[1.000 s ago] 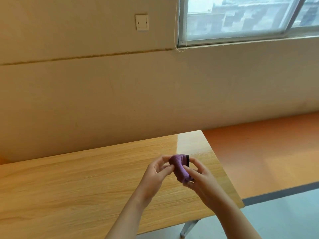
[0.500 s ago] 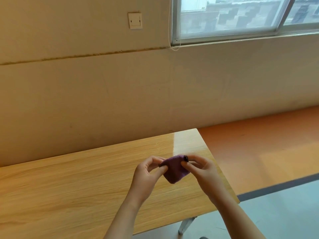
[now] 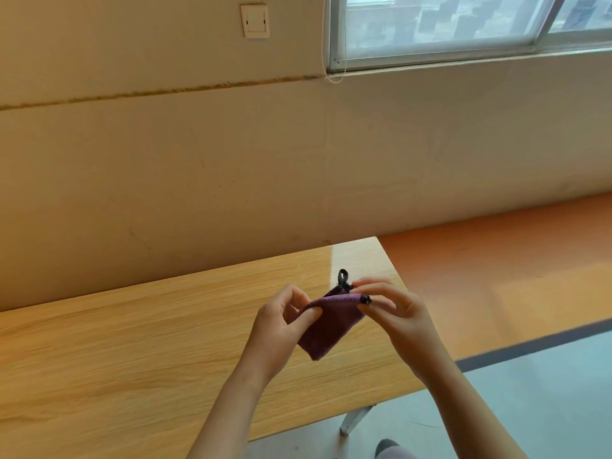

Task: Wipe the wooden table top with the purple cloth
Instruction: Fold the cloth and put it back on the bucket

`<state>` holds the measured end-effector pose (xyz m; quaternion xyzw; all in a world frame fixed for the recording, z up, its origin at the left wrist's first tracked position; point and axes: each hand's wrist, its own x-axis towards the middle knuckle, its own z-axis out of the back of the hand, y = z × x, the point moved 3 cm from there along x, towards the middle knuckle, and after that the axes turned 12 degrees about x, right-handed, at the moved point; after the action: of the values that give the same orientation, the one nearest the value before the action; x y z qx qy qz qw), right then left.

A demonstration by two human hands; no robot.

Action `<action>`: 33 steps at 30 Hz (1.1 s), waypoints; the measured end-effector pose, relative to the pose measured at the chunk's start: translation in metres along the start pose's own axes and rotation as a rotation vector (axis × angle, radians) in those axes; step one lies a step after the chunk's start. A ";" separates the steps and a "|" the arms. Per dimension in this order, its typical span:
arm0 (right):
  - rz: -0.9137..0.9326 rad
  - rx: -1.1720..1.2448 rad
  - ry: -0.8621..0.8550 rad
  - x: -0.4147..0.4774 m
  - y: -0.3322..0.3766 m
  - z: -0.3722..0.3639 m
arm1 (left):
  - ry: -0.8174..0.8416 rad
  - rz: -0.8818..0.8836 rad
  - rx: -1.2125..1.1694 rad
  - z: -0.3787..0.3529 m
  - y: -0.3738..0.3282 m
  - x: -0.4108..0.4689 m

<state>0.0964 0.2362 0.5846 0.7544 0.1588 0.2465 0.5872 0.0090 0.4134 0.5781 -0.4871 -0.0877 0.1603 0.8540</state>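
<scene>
A small purple cloth (image 3: 331,326) with a black loop at one corner hangs folded in the air above the right end of the wooden table top (image 3: 132,342). My left hand (image 3: 281,323) pinches its left upper edge between thumb and fingers. My right hand (image 3: 394,313) pinches the right upper corner beside the black trim. The cloth's lower corner dangles just over the table; I cannot tell if it touches the wood.
The table stands against a beige wall (image 3: 231,160), its right edge next to an orange floor strip (image 3: 496,276). A grey floor (image 3: 530,392) and a metal table leg (image 3: 356,419) lie below. A window (image 3: 463,24) is upper right.
The cloth has been pulled from a bunched wad into a wider, flatter fold between both hands, and its black loop now sticks up. Both hands drifted slightly apart.
</scene>
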 end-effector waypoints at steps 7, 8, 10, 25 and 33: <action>0.041 -0.156 0.023 0.003 0.000 -0.008 | 0.090 0.049 0.023 -0.001 0.006 0.000; 0.039 -0.172 0.030 0.003 0.001 -0.010 | 0.086 0.052 0.044 0.000 0.006 -0.001; 0.037 -0.194 0.040 0.004 0.003 -0.012 | 0.076 0.038 0.065 0.002 0.006 -0.001; -0.244 0.018 -0.057 0.004 0.000 -0.020 | 0.358 0.294 -0.882 -0.014 0.023 -0.006; -0.308 0.035 -0.237 -0.006 -0.017 -0.004 | 0.415 0.284 -0.783 -0.035 0.034 -0.004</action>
<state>0.0898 0.2407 0.5681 0.7550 0.2063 0.0604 0.6195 0.0096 0.3994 0.5311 -0.8019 0.0988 0.1296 0.5748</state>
